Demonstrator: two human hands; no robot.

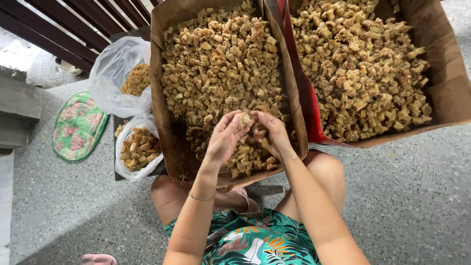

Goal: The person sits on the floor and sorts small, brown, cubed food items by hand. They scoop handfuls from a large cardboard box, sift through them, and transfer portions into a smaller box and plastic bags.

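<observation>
A large cardboard box [158, 73] in front of me is filled with small golden-brown sugared chunks [221, 64]. My left hand [224, 140] and my right hand [271, 133] meet over the near part of this box, fingers curled together around one pale chunk [244, 120]. A few more pieces sit in my right palm. A thin bracelet circles my left wrist.
A second cardboard box [444, 73] of the same chunks stands at the right, with a red liner edge. Two clear plastic bags [120, 73] [140, 147] holding chunks lie at the left. A green floral mat [78, 126] rests on the speckled floor. Dark railing at top left.
</observation>
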